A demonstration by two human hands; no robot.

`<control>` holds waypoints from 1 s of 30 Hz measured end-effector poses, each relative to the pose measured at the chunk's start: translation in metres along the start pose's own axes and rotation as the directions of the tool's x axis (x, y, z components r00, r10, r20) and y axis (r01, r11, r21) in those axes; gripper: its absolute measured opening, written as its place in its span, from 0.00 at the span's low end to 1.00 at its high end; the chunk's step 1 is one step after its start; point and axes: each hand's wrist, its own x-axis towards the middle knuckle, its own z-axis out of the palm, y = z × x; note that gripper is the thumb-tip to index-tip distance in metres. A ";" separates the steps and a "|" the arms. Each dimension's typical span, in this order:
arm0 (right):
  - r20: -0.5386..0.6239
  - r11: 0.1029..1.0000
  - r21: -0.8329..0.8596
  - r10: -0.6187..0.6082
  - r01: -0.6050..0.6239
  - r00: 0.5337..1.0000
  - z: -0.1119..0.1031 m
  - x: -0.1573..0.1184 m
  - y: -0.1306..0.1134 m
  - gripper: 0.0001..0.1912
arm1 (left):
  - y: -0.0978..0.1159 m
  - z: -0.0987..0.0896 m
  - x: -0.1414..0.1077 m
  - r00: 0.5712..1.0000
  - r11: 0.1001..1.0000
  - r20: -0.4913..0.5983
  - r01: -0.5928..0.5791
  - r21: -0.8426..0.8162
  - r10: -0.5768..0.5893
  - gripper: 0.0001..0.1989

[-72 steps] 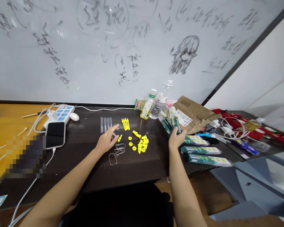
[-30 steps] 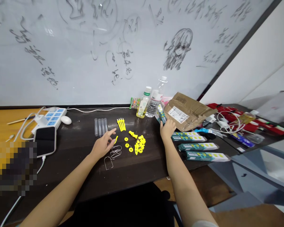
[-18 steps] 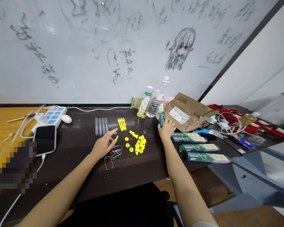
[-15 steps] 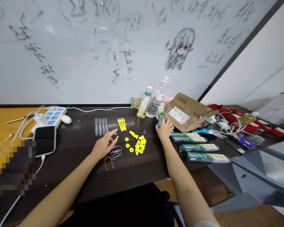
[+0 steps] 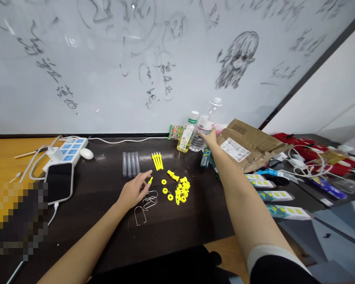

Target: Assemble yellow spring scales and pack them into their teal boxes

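My left hand [image 5: 133, 192] rests on the dark table, thumb and fingertips closed around a small yellow plastic piece [image 5: 150, 180]. Under its fingers lie bent metal wire hooks [image 5: 140, 216]. Beyond it are several clear plastic tubes [image 5: 130, 163] and yellow rods [image 5: 157, 161] in rows. Yellow rings [image 5: 165, 191] and a pile of small yellow parts [image 5: 182, 191] lie to its right. My right hand [image 5: 209, 137] reaches to the back, thumb across the large water bottle [image 5: 205, 123]; its other fingers are partly hidden. Just below that hand is a green box [image 5: 205, 157].
A bottle of yellow drink [image 5: 187, 136] and a snack packet [image 5: 175, 132] stand by the whiteboard. A cardboard parcel [image 5: 251, 144] and long green-and-white boxes [image 5: 290, 212] are at right. A power strip [image 5: 72, 152] and phone [image 5: 59, 181] lie at left.
My right hand has moved up and back, from the green box to the water bottle. The left hand stays beside the yellow piece. The camera view has shifted a little.
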 end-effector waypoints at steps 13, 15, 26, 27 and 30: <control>-0.066 0.989 -0.115 0.089 -0.096 0.994 0.015 -0.013 -0.032 0.36 | 0.002 0.005 0.001 0.999 1.000 0.040 -0.027 -0.009 0.027 0.24; -0.053 0.986 -0.122 0.105 -0.110 0.993 0.017 -0.015 -0.036 0.36 | 0.003 0.004 0.001 0.999 1.000 0.042 -0.013 -0.003 0.013 0.24; 0.016 0.992 -0.050 0.119 -0.118 0.993 0.030 -0.021 -0.053 0.40 | 0.003 0.005 0.000 0.996 0.999 0.086 0.005 0.052 -0.010 0.23; 0.042 0.995 -0.048 0.087 -0.085 0.995 0.030 -0.022 -0.051 0.41 | 0.002 0.004 0.000 0.996 0.999 0.084 0.011 0.049 -0.015 0.23; 0.127 0.990 -0.138 -0.019 0.037 0.992 0.023 -0.031 -0.039 0.44 | 0.001 0.001 0.000 0.998 0.999 0.059 0.031 0.037 -0.033 0.22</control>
